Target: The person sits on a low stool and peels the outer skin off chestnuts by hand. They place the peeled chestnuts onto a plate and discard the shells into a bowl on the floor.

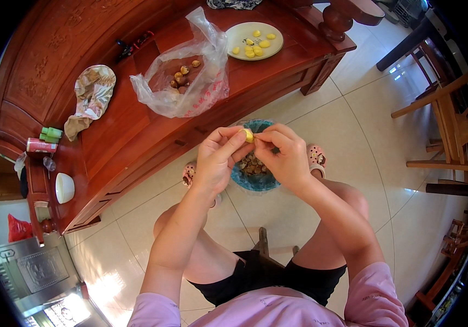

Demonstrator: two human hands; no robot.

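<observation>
Between the thumb and fingers of my left hand [217, 158] is a yellow, mostly peeled chestnut [249, 135]. My right hand [284, 154] is closed in a pinch at the chestnut's right edge, where a small dark bit of skin shows. Both hands are above a blue bin [237, 178] with a plastic liner and brown shell scraps [253, 165] inside; they hide part of its rim. On the wooden bench, a clear plastic bag [206, 90] lies open around several brown chestnuts [180, 79]. To its right, a white plate [238, 36] bears several yellow peeled chestnuts [258, 52].
A crumpled patterned bag [93, 92] lies left on the red-brown wooden bench [130, 131]. Farther left are a white bowl [65, 188], a pink can [41, 145] and green items [52, 133]. Wooden chairs [452, 125] stand at the right on the tiled floor. My feet flank the bin.
</observation>
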